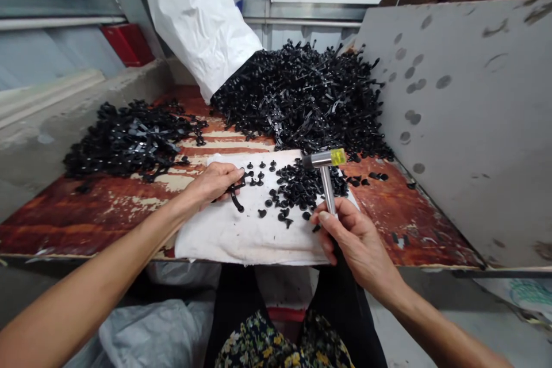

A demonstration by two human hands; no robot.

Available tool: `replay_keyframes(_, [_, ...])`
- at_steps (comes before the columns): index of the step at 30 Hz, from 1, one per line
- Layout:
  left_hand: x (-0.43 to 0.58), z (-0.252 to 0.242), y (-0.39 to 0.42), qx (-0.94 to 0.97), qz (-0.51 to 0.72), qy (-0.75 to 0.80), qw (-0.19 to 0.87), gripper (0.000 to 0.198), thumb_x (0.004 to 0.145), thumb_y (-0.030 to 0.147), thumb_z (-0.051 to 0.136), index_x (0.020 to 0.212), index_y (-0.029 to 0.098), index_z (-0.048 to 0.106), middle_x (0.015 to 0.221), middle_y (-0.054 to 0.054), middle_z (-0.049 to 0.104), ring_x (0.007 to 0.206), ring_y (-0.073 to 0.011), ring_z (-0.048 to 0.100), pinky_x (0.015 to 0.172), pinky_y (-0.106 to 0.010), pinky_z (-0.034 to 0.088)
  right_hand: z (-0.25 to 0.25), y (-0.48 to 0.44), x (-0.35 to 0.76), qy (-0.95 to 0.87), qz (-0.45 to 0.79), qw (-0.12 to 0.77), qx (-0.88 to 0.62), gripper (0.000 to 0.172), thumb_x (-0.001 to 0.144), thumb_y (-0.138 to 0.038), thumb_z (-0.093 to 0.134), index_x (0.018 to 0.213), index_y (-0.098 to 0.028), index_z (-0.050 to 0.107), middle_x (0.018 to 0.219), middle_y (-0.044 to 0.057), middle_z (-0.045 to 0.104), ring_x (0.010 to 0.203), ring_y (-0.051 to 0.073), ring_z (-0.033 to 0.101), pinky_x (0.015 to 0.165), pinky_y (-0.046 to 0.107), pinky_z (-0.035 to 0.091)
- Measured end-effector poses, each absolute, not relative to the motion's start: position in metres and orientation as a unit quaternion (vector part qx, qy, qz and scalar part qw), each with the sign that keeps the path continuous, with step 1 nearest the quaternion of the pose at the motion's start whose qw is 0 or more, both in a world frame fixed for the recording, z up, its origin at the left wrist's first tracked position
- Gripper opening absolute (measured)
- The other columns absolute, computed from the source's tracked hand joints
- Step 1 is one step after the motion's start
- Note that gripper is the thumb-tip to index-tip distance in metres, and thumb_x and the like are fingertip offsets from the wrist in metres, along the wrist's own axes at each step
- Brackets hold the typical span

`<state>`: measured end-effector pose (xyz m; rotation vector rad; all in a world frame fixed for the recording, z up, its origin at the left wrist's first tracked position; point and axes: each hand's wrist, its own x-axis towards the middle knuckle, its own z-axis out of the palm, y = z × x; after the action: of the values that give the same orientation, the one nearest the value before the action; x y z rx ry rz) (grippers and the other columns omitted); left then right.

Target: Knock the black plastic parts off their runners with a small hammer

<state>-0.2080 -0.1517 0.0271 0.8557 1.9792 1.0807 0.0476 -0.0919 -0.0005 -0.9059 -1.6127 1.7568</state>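
My left hand point(218, 180) is closed around a black strap-like part point(236, 201), one end of which curves down below my fingers. It is over the left side of a white cloth point(215, 238). Several small black knob-shaped pieces point(261, 165) stand on the cloth just right of that hand. My right hand point(349, 227) grips a mallet point(328, 184) by its metal shaft, its head raised, with a yellow face pointing right and a dark face to the left. Behind the mallet lies a heap of small black pieces point(297, 184), partly hidden by it.
A large pile of black parts point(297, 98) spills from a white sack point(202, 17) at the back. Another pile of black parts point(129, 138) lies left on the worn red-brown table point(47, 213). A grey board point(448, 126) walls off the right side.
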Motion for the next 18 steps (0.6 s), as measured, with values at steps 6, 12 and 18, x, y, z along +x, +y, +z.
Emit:
replay_keyframes(6, [-0.2108,0.0243,-0.1473,0.317,0.422,0.767,0.365,0.033,0.085,0.022,0.059,0.053,0.016,0.054,0.046,-0.001,0.055,0.031,-0.0058,0.037,0.031,-0.018,0.022,-0.0074,-0.0877,0.0483,-0.562,0.698,0.298,-0.328,0.035,0.078,-0.05,0.069,0.089,-0.021,0.052,0.075,-0.003,0.059,0.042,0.004,0.041,0.031,0.016,0.033])
replay_keyframes(12, [-0.2102,0.0237,-0.1447,0.31,0.416,0.777,0.357,0.036,0.085,0.023,0.061,0.05,0.015,0.054,0.044,0.0,0.054,0.029,-0.005,0.035,0.031,-0.017,0.02,-0.0061,-0.0868,0.0488,-0.568,0.696,0.285,-0.336,0.035,0.078,-0.05,0.069,0.089,-0.021,0.052,0.074,-0.004,0.059,0.043,0.004,0.041,0.032,0.016,0.033])
replay_keyframes(18, [-0.2077,0.025,-0.1443,0.318,0.408,0.784,0.344,0.04,0.086,0.022,0.059,0.047,0.015,0.052,0.042,0.0,0.052,0.028,-0.0047,0.034,0.031,-0.018,0.019,-0.0065,-0.0871,0.0494,-0.574,0.693,0.28,-0.336,0.037,0.078,-0.052,0.069,0.089,-0.021,0.053,0.074,-0.003,0.059,0.043,0.005,0.041,0.032,0.016,0.033])
